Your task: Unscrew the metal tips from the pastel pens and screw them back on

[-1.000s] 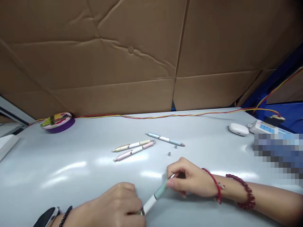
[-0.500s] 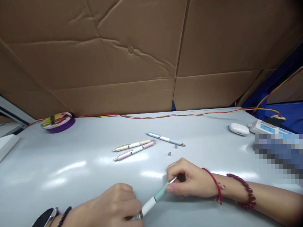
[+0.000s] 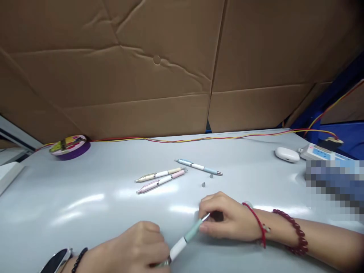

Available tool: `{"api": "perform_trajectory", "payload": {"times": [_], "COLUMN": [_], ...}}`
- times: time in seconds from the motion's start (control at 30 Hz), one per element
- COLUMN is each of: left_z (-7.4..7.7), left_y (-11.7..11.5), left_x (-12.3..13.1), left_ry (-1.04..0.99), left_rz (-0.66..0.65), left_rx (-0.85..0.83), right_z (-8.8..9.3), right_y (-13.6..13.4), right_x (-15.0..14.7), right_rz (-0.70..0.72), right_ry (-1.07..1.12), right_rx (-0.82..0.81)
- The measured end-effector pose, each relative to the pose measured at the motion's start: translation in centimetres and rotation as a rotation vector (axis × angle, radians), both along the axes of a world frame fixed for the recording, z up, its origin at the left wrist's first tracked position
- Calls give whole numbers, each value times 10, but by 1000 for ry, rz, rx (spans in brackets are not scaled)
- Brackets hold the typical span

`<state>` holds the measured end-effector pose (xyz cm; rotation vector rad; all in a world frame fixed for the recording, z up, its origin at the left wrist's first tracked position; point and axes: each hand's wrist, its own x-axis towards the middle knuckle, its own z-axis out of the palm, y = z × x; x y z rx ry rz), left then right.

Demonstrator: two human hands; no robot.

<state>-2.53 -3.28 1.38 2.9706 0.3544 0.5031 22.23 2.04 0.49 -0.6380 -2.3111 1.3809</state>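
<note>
A green and white pen (image 3: 186, 240) slants between my two hands, its silver tip pointing up and to the right. My left hand (image 3: 139, 246) is closed around its lower end, which the fingers partly hide. Curled at the tip end, my right hand (image 3: 223, 218) pinches the pen with thumb and forefinger. Beyond the hands lie a pink pen (image 3: 162, 181), a yellow pen (image 3: 160, 174) and a blue pen (image 3: 199, 167). Two small grey cone-shaped pieces, one of them a loose pen tip (image 3: 203, 185), rest near the blue pen.
A round purple box (image 3: 74, 151) sits at the back left. At the back right are a white case (image 3: 287, 154) and a power strip (image 3: 321, 153). Red and yellow wires (image 3: 173, 141) run along the table's far edge, before a cardboard wall (image 3: 136, 79).
My right hand has shifted very slightly to the left and turned a little at the silver tip. My left hand keeps its grip, and the things on the table have stayed put.
</note>
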Motion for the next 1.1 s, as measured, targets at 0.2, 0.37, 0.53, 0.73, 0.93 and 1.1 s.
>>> {"api": "perform_trajectory", "payload": {"times": [0.2,0.37,0.53,0.73,0.93,1.1], "left_z": [-2,3,4,-3,-3,1], "left_y": [10,13,7,8,8,5], "left_x": [4,1,0,0,-3,-3], "left_ry": [-66,-170,-112,-88,-69,-75], "left_rz": [116,217,160,201,222,201], "left_rx": [39,45,101,134,80,142], "right_z": [2,2,2,1,1,2], "right_y": [0,4,2,2,4,2], "right_x": [3,3,1,1,1,1], "right_rz": [-270,-341,-242,-269,-330,-255], "right_ry": [128,228,206,226,171,211], "right_rx": [18,66,39,-21,-4,87]}}
